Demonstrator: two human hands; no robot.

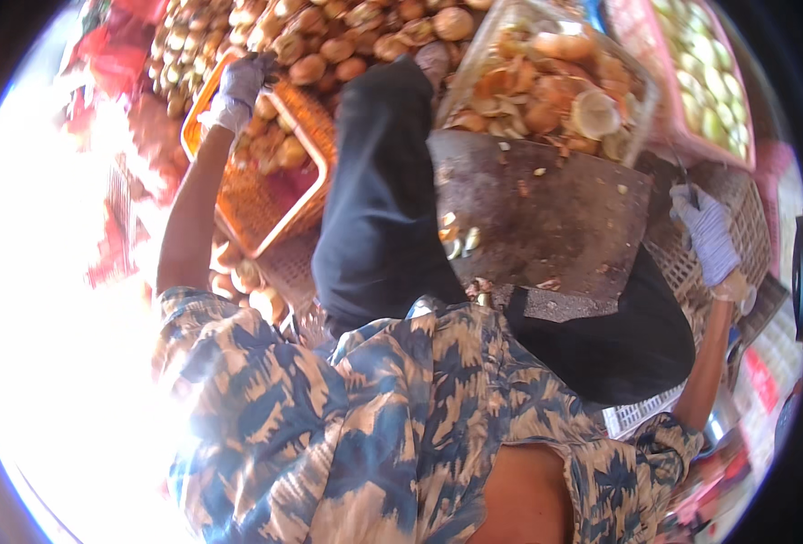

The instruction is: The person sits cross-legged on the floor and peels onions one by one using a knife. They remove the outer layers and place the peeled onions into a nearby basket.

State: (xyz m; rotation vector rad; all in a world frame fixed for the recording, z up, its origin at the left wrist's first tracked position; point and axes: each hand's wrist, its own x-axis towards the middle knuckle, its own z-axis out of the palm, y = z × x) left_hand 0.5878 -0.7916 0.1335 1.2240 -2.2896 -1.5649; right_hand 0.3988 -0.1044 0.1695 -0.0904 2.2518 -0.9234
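My left hand (pixel 243 85), in a whitish glove with dark fingertips, is at the far rim of an orange plastic basket (pixel 265 238) that holds onions (pixel 285 151); its fingers are blurred, and I cannot tell if they grip the rim. My right hand (pixel 704 228), in a pale knitted glove, is closed around a small knife (pixel 681 166), its thin blade pointing away from me. A dark worn board (pixel 544 211) lies between my legs, with bits of onion peel and small pale pieces (pixel 472 239) on it.
Beyond the board, a translucent crate (pixel 646 122) holds onion skins. A pink crate (pixel 749 136) of peeled, pale green onions stands at the far right. Heaped unpeeled onions (pixel 309 68) lie ahead. A plastic lattice crate (pixel 748 197) stands beside my right hand, and red net sacks (pixel 153 146) are at left.
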